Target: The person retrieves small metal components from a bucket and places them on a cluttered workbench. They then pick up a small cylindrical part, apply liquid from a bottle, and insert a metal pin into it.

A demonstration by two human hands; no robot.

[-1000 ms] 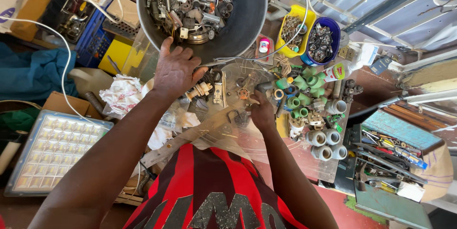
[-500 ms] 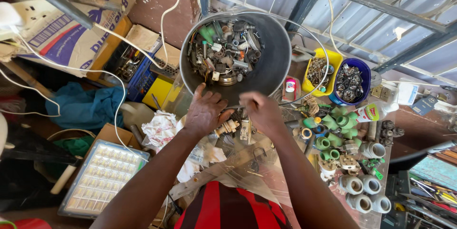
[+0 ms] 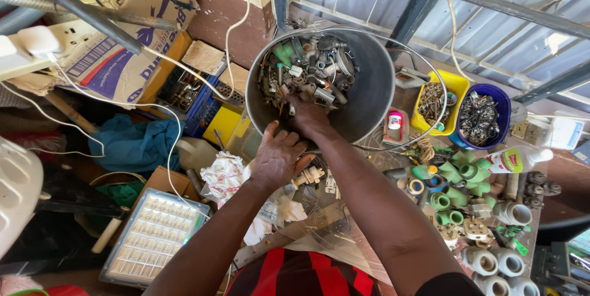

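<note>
A large grey metal bucket (image 3: 375, 87) stands at the back of a cluttered bench, filled with several metal pipe fittings (image 3: 307, 68). My right hand (image 3: 306, 108) reaches over the near rim into the bucket, fingers down among the fittings; what it grips is hidden. My left hand (image 3: 278, 157) rests with spread fingers against the bucket's near rim and holds nothing. A small brass fitting (image 3: 307, 177) lies just right of my left hand.
Green pipe fittings (image 3: 458, 185) and white ones (image 3: 491, 262) crowd the bench at right. A yellow tub (image 3: 455, 84) and a blue tub (image 3: 498, 102) of hardware stand behind them. A LED panel (image 3: 153, 234), crumpled paper (image 3: 224, 176) and cardboard boxes (image 3: 117, 56) lie left.
My right hand has moved from the bench forward over the rim into the bucket. My left hand stays at the bucket's near edge. The view has shifted so the bucket sits further right.
</note>
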